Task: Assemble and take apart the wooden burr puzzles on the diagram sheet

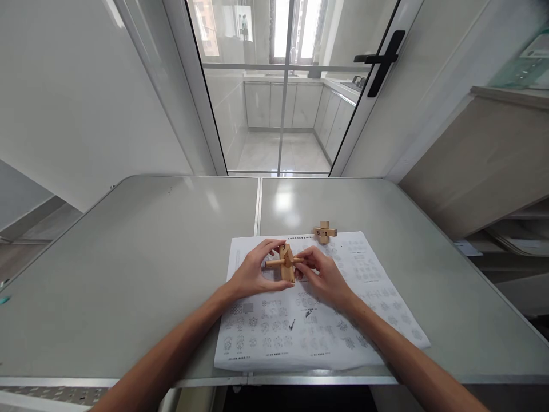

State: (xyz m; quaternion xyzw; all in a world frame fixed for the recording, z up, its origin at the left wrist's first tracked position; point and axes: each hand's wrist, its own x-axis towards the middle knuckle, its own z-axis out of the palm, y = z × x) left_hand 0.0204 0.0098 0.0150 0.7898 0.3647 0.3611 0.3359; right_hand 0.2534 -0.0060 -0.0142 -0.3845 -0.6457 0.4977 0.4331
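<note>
Left hand (251,274) and right hand (326,277), both pinched on the wooden puzzle (286,263): we judge it light, stiff, perhaps loose-jointed; hold by the bar ends.

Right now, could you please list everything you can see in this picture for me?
wooden puzzle: one, light wood, held over the printed sheet
small wooden cross piece: one, light wood, at the sheet's far edge
printed sheet: one, white with grey diagrams, on the table's near side
table: one, pale grey, foreground
glass door: one, pale frame, behind the table
door handle: one, black, right of the glass
shelf unit: one, beige, far right
left hand: one, gripping the puzzle's left side
right hand: one, gripping its right side
</note>
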